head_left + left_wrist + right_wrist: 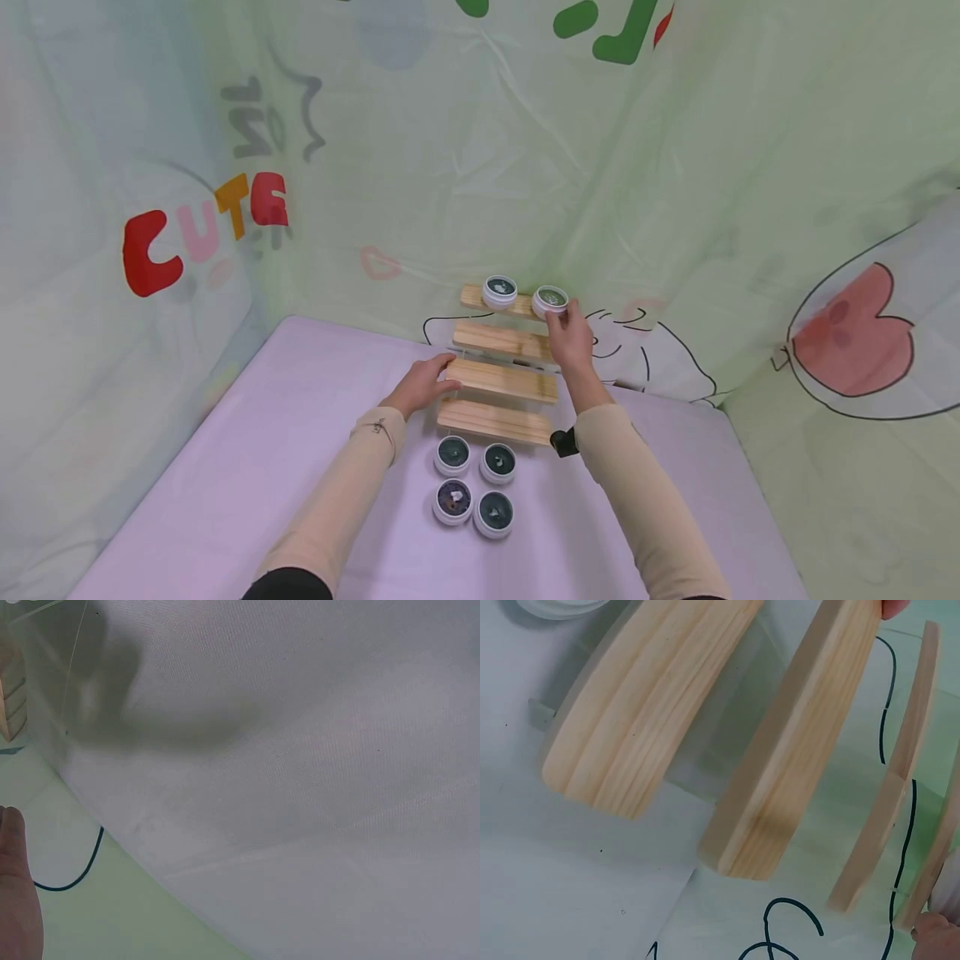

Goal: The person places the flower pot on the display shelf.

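While in right grip (pixel 572 340), jar (pixel 550 300) upright.

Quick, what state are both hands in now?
Left hand: gripping a wooden board at its left end.
Right hand: holding the upper-right jar.

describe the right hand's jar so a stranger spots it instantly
On the lilac table stands a stepped wooden rack. At its top step's right end, held by the right hand, sits the white jar. Its filling is lighter green than the left jar's.
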`<move>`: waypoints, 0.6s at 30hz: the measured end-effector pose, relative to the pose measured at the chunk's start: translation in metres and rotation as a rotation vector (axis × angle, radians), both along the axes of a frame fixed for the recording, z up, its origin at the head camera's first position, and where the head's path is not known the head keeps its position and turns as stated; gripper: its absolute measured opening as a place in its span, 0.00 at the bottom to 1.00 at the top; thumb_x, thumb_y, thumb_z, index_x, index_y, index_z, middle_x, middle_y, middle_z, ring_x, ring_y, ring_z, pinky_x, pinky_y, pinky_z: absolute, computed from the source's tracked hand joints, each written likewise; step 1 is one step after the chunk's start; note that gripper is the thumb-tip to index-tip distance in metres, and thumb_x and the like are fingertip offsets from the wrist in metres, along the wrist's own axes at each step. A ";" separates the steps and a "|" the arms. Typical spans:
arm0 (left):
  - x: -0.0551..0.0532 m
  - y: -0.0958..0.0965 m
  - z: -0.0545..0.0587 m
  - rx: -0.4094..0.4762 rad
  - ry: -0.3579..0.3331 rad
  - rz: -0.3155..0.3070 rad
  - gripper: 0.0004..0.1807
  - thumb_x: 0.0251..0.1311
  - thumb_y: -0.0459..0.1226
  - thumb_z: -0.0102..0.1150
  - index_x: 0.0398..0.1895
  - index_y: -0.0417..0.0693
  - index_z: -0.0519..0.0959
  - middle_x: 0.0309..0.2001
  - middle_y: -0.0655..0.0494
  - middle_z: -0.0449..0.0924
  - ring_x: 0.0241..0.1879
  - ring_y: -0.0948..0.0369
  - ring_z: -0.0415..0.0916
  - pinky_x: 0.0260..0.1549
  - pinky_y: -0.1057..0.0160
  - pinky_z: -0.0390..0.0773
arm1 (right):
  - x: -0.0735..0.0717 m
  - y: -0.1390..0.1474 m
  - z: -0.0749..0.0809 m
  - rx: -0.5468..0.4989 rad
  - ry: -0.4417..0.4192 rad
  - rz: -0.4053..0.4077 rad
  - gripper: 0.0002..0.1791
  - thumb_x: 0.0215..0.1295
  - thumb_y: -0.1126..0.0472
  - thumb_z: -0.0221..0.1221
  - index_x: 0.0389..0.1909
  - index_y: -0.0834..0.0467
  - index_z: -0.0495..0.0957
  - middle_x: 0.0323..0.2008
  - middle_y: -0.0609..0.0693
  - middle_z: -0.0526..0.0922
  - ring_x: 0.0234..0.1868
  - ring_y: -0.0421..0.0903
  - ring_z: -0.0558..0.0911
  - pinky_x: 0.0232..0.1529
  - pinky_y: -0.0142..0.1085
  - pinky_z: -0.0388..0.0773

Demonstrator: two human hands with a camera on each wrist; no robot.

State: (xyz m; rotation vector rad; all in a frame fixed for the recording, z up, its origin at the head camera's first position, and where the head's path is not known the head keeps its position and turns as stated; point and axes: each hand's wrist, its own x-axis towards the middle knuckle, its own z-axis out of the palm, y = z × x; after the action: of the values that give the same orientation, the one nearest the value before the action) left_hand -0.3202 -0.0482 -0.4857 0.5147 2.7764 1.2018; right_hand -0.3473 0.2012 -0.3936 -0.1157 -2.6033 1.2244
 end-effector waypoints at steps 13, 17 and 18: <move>-0.002 0.000 -0.002 0.004 0.001 -0.001 0.33 0.64 0.41 0.63 0.68 0.37 0.66 0.65 0.40 0.71 0.64 0.47 0.69 0.65 0.52 0.69 | 0.025 0.009 -0.010 -0.142 0.035 0.039 0.40 0.74 0.50 0.52 0.76 0.64 0.46 0.75 0.61 0.52 0.73 0.55 0.58 0.72 0.40 0.61; 0.000 0.000 0.000 -0.002 -0.016 0.001 0.34 0.64 0.42 0.63 0.69 0.38 0.65 0.66 0.41 0.70 0.65 0.48 0.68 0.67 0.53 0.67 | 0.036 0.010 -0.015 -0.171 0.078 0.033 0.38 0.72 0.52 0.56 0.75 0.63 0.53 0.74 0.57 0.57 0.73 0.51 0.60 0.71 0.37 0.63; 0.000 0.000 0.001 -0.005 -0.016 0.001 0.34 0.64 0.42 0.62 0.69 0.38 0.65 0.66 0.41 0.70 0.65 0.48 0.68 0.67 0.54 0.67 | 0.039 0.010 -0.016 -0.181 0.086 0.028 0.37 0.72 0.52 0.57 0.75 0.62 0.54 0.74 0.56 0.58 0.73 0.50 0.61 0.70 0.37 0.64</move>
State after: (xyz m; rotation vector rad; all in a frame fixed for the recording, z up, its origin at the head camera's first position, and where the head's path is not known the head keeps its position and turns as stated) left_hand -0.3202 -0.0479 -0.4850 0.5005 2.7661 1.1934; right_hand -0.3080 0.2117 -0.4097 -0.0599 -2.4254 1.4402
